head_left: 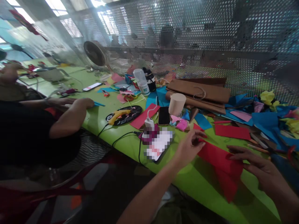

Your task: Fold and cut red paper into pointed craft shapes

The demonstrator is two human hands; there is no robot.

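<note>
From where I stand, I see a person at a green tabletop (pixel 191 182), with both bare hands on a red folded paper (pixel 216 157). The left hand (pixel 188 146) pinches the paper at its upper left corner, between the thumb and a finger. The right hand (pixel 259 166) is at the opposite edge; its fingers are partly spread and lie on the paper, but I cannot tell whether they really grip it. The paper is between the two hands, above the near part of the tabletop, and one pointed piece of it hangs down toward the person.

Just beyond the paper lies a red rectangle (pixel 232 132), near many blue sheets (pixel 265 124). To the left of the left hand there is a phone with a bright screen (pixel 162 141), and near it a white charger (pixel 149 124) stands upright. A dark phone (pixel 164 116) lies beside a beige cylinder (pixel 177 105), which stands in front of folded brown paper (pixel 198 88). Farther left, a yellow glue gun (pixel 119 116) rests on a black round plate (pixel 136 112). Behind, a clear bottle (pixel 141 82) stands slightly tilted in my view. At the left side, a co-worker in a dark shirt (pixel 30 133) sits at the same tabletop, one forearm resting near its edge.
</note>
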